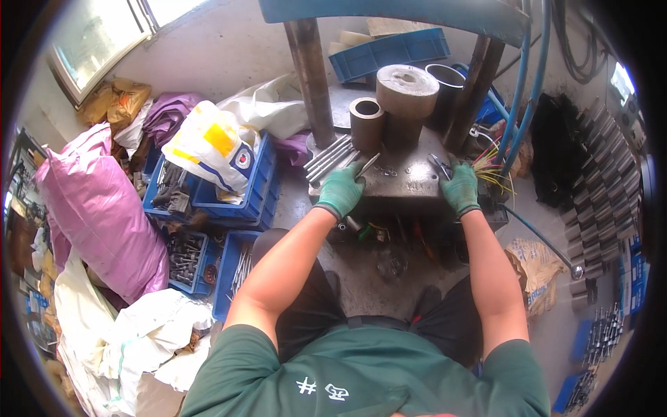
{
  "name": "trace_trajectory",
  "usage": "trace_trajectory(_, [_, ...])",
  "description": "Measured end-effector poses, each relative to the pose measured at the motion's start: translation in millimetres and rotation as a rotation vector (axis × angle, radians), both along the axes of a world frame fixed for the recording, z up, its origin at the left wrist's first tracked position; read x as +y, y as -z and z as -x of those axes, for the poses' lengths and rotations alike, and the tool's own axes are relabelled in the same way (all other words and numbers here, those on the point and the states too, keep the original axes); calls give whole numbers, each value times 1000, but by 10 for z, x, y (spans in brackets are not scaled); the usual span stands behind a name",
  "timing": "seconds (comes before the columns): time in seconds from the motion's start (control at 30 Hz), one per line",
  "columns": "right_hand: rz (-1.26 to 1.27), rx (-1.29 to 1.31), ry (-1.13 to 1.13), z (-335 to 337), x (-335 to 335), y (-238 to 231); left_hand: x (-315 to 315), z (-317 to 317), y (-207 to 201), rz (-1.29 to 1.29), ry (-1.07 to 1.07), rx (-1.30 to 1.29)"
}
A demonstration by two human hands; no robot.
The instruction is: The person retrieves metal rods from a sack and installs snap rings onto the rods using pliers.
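Observation:
Green gloves cover both my hands. My left hand (340,190) is closed at the left side of the press's metal table (406,182), with a thin pointed metal rod (369,164) sticking up from its fingers. Beside it lies a row of several grey metal rods (328,161). At the table's right edge my right hand (460,189) is closed on a small two-pronged metal piece (439,165), whose exact kind I cannot make out. Between the hands some small metal bits (386,171) lie on the table. Behind them stand a hollow steel cylinder (366,124) and the thick press ram (407,90).
Blue press posts and hoses (531,104) rise at the right, near yellow wires (490,167). Blue crates (260,184) with metal parts stand at left, beside a pink sack (104,215). Stacked metal pieces (604,181) line the right side. A thin lever (542,240) juts out right.

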State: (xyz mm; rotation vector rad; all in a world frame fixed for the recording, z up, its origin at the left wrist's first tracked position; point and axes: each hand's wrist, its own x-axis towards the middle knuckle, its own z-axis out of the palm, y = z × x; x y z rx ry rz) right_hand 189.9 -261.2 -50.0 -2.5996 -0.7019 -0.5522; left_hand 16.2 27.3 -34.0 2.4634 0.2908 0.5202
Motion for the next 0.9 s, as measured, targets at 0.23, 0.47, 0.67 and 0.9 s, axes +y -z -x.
trace_trajectory(0.23, [-70,-25,-49,-65,91,175,124,48,-89,-447,-134,116])
trace_trajectory(0.47, [-435,-2,-103,-104,138,164,340,-79,-165,-456,-333,137])
trace_trajectory(0.67, [-770,230,-205,-204,-13,-24,528,-78,-422,-341,-264,431])
trace_trajectory(0.9, [-980,529,-249,-330,-462,-119,689,171,-262,-152,-310,343])
